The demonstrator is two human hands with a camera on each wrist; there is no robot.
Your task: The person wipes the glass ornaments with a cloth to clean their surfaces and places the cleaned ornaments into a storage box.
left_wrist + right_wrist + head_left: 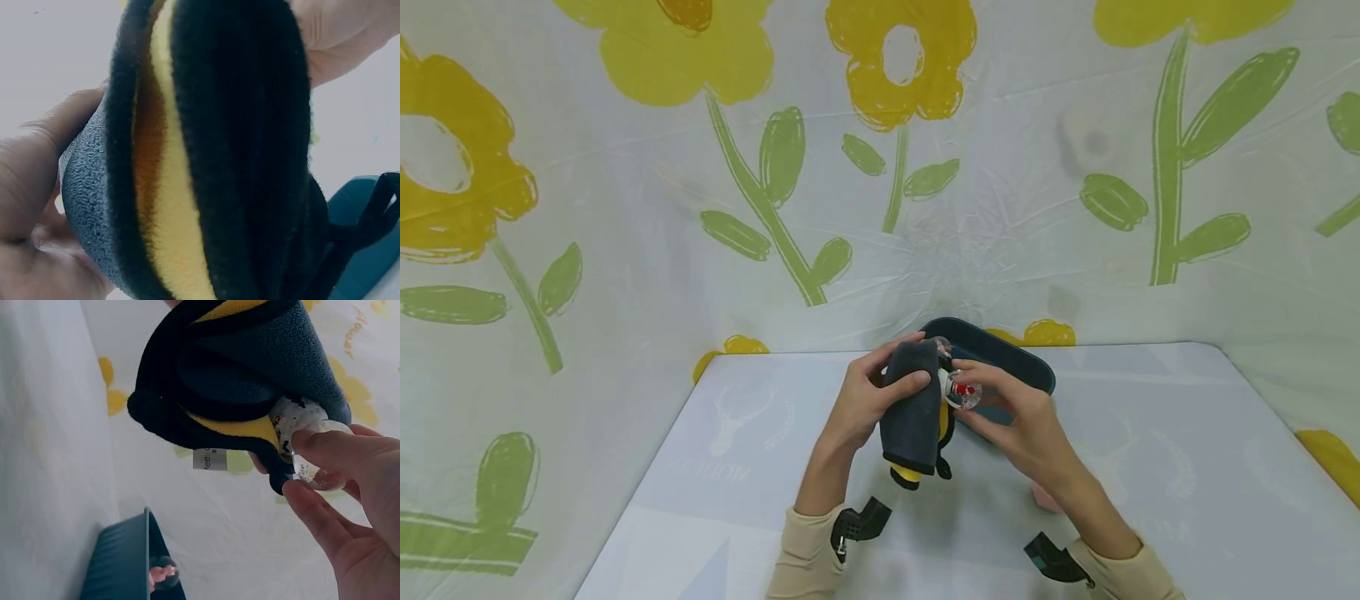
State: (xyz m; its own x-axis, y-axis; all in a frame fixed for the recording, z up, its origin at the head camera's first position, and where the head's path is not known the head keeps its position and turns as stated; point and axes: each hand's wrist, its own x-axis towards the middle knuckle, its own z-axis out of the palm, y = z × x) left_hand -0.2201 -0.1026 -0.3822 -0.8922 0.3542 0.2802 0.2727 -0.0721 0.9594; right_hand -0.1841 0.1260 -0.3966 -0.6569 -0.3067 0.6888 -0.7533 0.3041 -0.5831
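My left hand point(861, 400) grips a folded dark grey-blue cloth point(910, 412) with black edging and a yellow inner side, thumb across its front. Pinched between the thumb and fingers of my right hand point(1018, 408) is a small clear snow globe point(966, 392) with something red inside. In the right wrist view, the globe's white patterned base point(294, 422) touches the cloth point(244, 369), partly tucked under its fold. A loop and a printed label point(210, 459) hang from the cloth. Folded layers of the cloth point(250, 150) fill the left wrist view, hiding the globe there.
Behind my hands a dark teal tray point(1045, 375) stands on the white table point(760, 475). A clear ball with a pink figure point(164, 574) sits in it. Partly behind my right forearm lies a small pink object point(1045, 498). A flower-patterned curtain point(985, 233) rises beyond the table.
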